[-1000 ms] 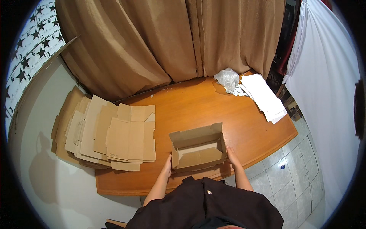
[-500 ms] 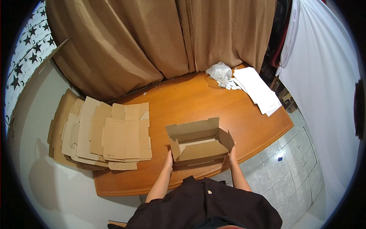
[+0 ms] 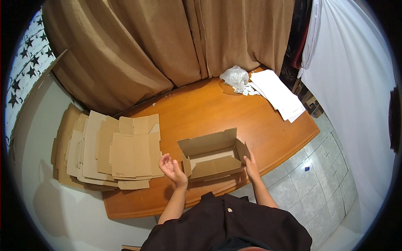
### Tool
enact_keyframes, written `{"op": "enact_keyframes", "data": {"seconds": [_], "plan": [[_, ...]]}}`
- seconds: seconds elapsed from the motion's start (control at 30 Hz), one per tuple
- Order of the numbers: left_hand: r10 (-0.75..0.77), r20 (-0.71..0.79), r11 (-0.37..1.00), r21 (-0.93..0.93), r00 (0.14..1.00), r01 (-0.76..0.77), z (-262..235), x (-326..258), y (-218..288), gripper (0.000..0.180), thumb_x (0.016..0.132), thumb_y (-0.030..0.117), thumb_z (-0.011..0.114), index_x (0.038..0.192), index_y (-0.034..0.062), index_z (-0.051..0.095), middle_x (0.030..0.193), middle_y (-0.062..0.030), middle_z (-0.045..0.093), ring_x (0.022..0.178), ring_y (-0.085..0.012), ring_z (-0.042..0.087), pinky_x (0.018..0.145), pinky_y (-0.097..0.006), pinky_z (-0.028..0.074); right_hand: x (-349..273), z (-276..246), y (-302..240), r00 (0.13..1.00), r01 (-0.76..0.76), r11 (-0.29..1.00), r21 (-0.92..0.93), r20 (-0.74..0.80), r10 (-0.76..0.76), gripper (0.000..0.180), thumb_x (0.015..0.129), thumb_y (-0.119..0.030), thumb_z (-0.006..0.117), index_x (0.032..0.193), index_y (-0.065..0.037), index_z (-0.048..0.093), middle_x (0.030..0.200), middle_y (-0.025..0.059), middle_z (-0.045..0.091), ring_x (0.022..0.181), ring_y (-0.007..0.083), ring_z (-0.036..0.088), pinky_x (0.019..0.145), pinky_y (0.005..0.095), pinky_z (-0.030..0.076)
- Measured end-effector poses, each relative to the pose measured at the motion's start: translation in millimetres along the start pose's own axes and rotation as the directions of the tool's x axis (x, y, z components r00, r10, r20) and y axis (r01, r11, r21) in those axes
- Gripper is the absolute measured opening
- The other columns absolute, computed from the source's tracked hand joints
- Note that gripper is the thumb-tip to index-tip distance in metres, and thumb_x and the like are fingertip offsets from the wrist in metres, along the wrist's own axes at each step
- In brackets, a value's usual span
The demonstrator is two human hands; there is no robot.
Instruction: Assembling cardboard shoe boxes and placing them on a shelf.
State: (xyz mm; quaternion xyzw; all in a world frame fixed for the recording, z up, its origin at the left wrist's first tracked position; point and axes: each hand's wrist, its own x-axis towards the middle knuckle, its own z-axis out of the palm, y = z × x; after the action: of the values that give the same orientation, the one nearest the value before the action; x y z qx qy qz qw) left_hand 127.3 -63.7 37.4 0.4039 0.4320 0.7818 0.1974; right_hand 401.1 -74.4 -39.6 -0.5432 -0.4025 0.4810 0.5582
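Observation:
An open cardboard box [image 3: 214,168], brown with upright walls and an open top, stands near the front edge of the wooden table. At its right end my right hand [image 3: 251,166] grips the side wall, thumb toward the inner face. My left hand [image 3: 173,170] is raised just off the box's left end, palm turned up and fingers apart, holding nothing. Left of that hand lies a stack of flat cut cardboard blanks [image 3: 136,154], overlapping one another. The inside of the box shows bare cardboard; its underside is hidden.
White paper sheets [image 3: 278,94] lie at the table's far right, beside a crumpled clear plastic bag [image 3: 235,78] and small white pieces [image 3: 250,89]. A brown curtain [image 3: 125,46] hangs along the back edge. White cloth [image 3: 343,83] hangs on the right, above the tiled floor [image 3: 312,188].
My left hand has let go of the box's left end and lifted away, turning palm up. My right hand stays on the right end. The view has shifted slightly.

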Motion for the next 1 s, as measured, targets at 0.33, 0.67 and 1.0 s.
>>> {"op": "enact_keyframes", "data": {"seconds": [0.33, 0.67, 1.0], "plan": [[-0.101, 0.592, 0.915, 0.37, 0.8, -0.158, 51, 19, 6, 0.034, 0.077, -0.003, 0.056, 0.11, 0.0033, 0.057, 0.115, -0.014, 0.052, 0.111, -0.0292, 0.049, 0.097, -0.036, 0.037, 1, -6, 7, 0.998, 0.054, 0.908, -0.415, 0.033, -0.044, 0.032, 0.093, -0.019, 0.045, 0.11, 0.006, 0.052, 0.096, 0.0112, 0.061, 0.086, 0.0202, 0.059, 0.075, 0.0316, 0.046], [-0.389, 0.709, 0.726, 0.629, 0.588, -0.277, 32, 45, -36, 0.091, 0.066, 0.024, 0.075, 0.142, 0.0176, 0.025, 0.145, -0.0149, 0.026, 0.135, -0.0316, 0.021, 0.108, -0.054, 0.013, 9, -30, 13, 0.996, -0.019, 0.983, -0.181, 0.078, 0.034, 0.034, 0.093, -0.017, 0.045, 0.121, 0.002, 0.045, 0.107, 0.0115, 0.057, 0.094, 0.0222, 0.058, 0.08, 0.0356, 0.05], [-0.361, 0.761, 0.405, 0.649, 0.539, -0.645, -48, 80, -41, 0.065, 0.086, 0.034, 0.055, 0.142, 0.017, 0.025, 0.145, -0.0164, 0.022, 0.135, -0.034, 0.018, 0.105, -0.061, 0.012, 8, -28, -1, 0.979, -0.186, 0.966, -0.181, 0.051, 0.198, 0.031, 0.092, -0.021, 0.047, 0.114, 0.0, 0.049, 0.102, 0.0081, 0.057, 0.09, 0.0199, 0.059, 0.076, 0.0325, 0.05]]}}
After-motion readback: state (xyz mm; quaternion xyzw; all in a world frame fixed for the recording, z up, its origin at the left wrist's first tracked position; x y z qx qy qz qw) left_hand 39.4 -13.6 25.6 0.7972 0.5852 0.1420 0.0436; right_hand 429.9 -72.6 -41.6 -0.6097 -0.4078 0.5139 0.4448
